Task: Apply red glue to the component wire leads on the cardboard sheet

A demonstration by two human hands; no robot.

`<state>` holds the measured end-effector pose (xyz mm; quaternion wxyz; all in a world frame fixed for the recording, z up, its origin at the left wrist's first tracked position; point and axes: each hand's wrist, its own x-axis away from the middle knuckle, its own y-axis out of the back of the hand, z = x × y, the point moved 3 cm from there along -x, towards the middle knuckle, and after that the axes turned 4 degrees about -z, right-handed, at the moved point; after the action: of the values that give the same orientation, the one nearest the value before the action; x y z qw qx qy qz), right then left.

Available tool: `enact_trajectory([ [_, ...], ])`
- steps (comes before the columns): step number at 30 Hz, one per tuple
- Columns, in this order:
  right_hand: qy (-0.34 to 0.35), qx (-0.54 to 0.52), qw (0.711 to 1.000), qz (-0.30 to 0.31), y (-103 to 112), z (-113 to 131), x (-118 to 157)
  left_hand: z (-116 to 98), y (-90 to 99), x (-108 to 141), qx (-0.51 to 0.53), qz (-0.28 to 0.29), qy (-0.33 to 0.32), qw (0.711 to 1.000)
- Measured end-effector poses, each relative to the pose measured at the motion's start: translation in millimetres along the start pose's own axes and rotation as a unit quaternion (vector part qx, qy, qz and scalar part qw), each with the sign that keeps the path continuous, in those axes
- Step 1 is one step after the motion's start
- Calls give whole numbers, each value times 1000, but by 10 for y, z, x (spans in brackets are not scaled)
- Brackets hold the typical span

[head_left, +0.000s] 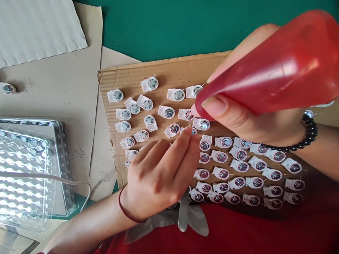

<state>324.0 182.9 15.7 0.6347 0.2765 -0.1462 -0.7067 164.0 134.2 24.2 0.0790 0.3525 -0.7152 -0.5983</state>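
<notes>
My right hand point(265, 123) is wrapped round a red squeeze bottle point(275, 67), tilted with its narrow end down to the left. That end is over a small round speaker-like part point(186, 114) with a white tab. My left hand point(161, 169) is closed on slim metal tweezers point(183, 211), whose rounded end sticks out below the palm. The tweezers' tips meet the same area as the bottle's end; the exact contact is partly hidden by my fingers. Many similar parts lie in loose rows on a corrugated cardboard sheet point(159, 70) under both hands.
Clear plastic trays point(29, 158) are stacked at the left, with a pale cable point(53, 179) crossing them. A white textured sheet point(39, 31) lies at the upper left. One more round part point(9, 88) rests on grey board point(66, 91). Behind stretches a green tabletop point(169, 28).
</notes>
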Motion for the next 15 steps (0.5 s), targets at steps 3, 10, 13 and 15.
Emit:
enact_trajectory([
  [3,3,0,1000,-7,3,0,5,3,9,8,6,5,5,1000],
  [10,7,11,1000,-4,19,-1,10,10,21,19,21,3,18,1000],
  [13,-7,15,1000,-3,16,6,3,5,15,21,24,6,14,1000],
  [15,-13,19,1000,1,12,14,-5,6,7,24,21,9,16,1000],
])
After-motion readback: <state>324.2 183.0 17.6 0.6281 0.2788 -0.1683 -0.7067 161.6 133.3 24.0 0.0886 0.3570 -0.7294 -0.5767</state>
